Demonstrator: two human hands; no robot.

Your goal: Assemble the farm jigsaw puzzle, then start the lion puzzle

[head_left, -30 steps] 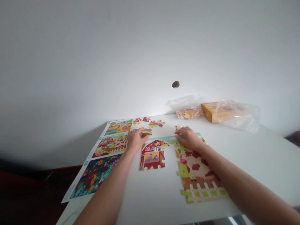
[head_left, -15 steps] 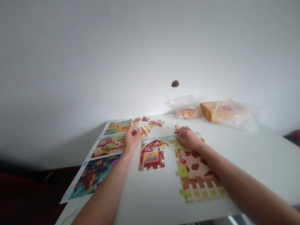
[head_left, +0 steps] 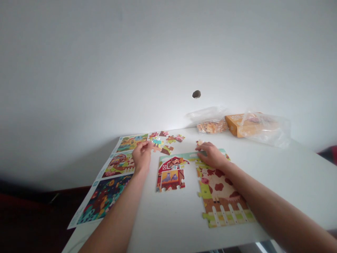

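— Where did we find the left hand (head_left: 141,156)?

— Over the far left part of the white tabletop (head_left: 276,168), with its fingers curled and their tips against a loose cardboard puzzle piece with a teal figure (head_left: 157,142). We could not tell whether it pinched that piece or only touched it.

— What lay around it?

— A brown loose piece (head_left: 167,150) lay just to its right, and scattered colourful pieces (head_left: 175,138) lay a little farther back. To the left lay a long printed sheet of four sample pictures (head_left: 110,182). The left forearm hid part of its right edge.

— And the right hand (head_left: 212,155)?

— We saw it palm down with the fingers loosely spread and gripping nothing. It rested on the pale green top strip of the joined puzzle and covered part of that strip. Below it ran the brown-spotted cow section with a white fence (head_left: 222,202). The red barn section (head_left: 171,170) sat between our two forearms, with bare tabletop separating it from the cow lower down. One small pale piece (head_left: 200,142) sat just beyond the fingers.

— Anything at the back?

— By the white wall we saw a clear plastic bag of puzzle pieces (head_left: 210,124) and an orange cardboard box (head_left: 235,123). The box was half inside a second crumpled clear bag (head_left: 268,128). All of it was well apart from both hands. A dark spot (head_left: 196,94) marked the wall above.
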